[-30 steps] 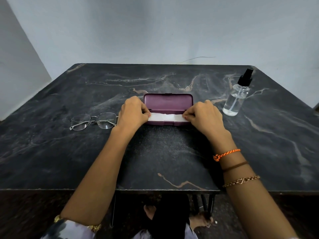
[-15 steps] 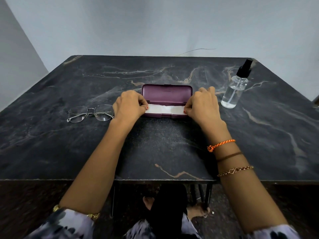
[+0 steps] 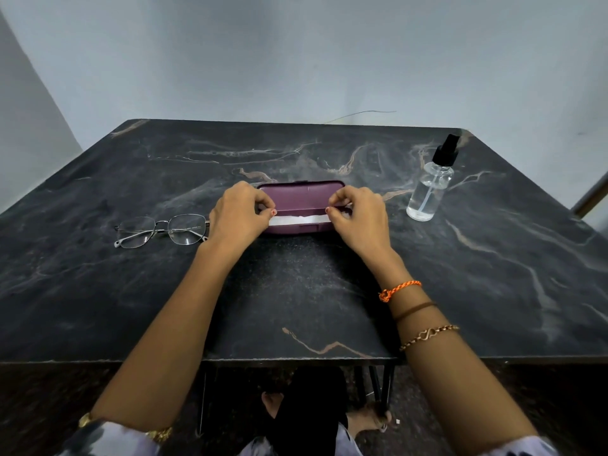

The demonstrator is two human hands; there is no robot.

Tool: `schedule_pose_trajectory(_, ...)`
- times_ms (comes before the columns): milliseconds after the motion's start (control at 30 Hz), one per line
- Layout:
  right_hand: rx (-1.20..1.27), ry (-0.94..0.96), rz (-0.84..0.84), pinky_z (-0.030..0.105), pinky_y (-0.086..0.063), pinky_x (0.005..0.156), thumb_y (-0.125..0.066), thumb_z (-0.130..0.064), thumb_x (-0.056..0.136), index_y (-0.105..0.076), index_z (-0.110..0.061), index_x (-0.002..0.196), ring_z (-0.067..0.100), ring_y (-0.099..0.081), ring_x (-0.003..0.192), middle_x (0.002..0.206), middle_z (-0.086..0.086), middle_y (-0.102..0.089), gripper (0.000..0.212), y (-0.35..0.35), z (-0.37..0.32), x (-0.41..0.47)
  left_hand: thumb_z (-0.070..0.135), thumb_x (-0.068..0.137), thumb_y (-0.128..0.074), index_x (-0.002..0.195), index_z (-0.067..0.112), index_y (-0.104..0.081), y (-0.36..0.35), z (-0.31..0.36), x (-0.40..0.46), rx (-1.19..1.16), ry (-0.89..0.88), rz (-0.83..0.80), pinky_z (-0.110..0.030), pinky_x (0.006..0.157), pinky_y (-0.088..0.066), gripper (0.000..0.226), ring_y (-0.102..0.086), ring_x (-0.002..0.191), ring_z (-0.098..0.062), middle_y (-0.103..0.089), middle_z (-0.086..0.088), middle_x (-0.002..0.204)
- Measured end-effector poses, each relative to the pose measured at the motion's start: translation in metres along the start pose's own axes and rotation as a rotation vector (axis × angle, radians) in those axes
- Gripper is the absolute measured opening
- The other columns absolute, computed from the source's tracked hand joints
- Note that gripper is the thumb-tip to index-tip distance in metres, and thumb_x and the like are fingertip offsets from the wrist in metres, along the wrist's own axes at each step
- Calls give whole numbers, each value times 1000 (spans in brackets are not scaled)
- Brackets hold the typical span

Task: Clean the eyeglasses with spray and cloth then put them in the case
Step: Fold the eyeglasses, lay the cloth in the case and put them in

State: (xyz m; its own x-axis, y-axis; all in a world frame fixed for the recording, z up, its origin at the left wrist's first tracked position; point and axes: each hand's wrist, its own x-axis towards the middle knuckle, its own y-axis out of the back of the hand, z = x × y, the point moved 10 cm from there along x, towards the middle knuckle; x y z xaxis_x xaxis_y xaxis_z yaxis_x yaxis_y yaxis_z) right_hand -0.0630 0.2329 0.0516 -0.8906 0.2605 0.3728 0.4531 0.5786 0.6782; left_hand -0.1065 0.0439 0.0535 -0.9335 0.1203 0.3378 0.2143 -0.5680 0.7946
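A purple eyeglass case (image 3: 301,196) lies open in the middle of the table, its lid standing up at the back. A white cloth (image 3: 299,220) lies folded inside it. My left hand (image 3: 238,213) pinches the cloth's left end and my right hand (image 3: 358,216) pinches its right end. Thin metal-framed eyeglasses (image 3: 163,229) rest on the table just left of my left hand, lenses facing me. A clear spray bottle (image 3: 430,189) with a black nozzle stands upright to the right of the case.
The dark marble-patterned table (image 3: 296,291) reaches to a pale wall at the back. Its front edge runs just above my knees. A thin wire (image 3: 362,114) lies at the far edge.
My fingers have shifted from pressing flat on the case's ends to pinching the ends of the cloth. The camera view has tilted a little; the glasses and bottle have not moved.
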Motion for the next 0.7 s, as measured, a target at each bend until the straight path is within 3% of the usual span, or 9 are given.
schedule_pose_trajectory(133,11,22,6,36,-46,83,-61,-22,82,-63,-14,100,29,-54,97,95,10,-64,20,-4,-1,-1,20,84,-65,97,19,-71,1,3,-1,-40,-23,9,-36,75,-49,14,-57,86,-18,-60,2,94)
schedule_pose_trajectory(267,-46,77,132,32,-36,80,-58,-31,84,-63,-17,102,23,-46,97,94,5,-62,24,8,-7,-3,20,88,-60,103,17,-68,10,8,-3,-79,-62,111,-40,78,-50,18,-58,91,-22,-60,-5,104)
schedule_pose_trajectory(400,-43,207,288,28,-30,72,-57,-19,83,-66,-14,93,26,-50,88,85,4,-64,14,26,-28,-14,5,89,-54,109,13,-66,27,16,-8,-171,-177,277,-33,67,-49,24,-52,78,-15,-57,-6,101)
schedule_pose_trajectory(533,-181,473,377,33,-33,69,-55,-3,70,-70,-13,88,25,-56,82,77,2,-68,25,29,-64,-39,-14,80,-51,118,9,-62,58,27,-24,-197,-321,519,-23,60,-45,46,-51,76,-12,-56,-18,109)
schedule_pose_trajectory(700,-359,838,383,37,-29,78,-57,-8,67,-71,-18,92,17,-47,93,88,1,-72,30,3,-106,-75,-14,76,-57,113,6,-65,89,5,-34,-7,-424,554,-34,59,-51,42,-59,81,-31,-60,-19,105)
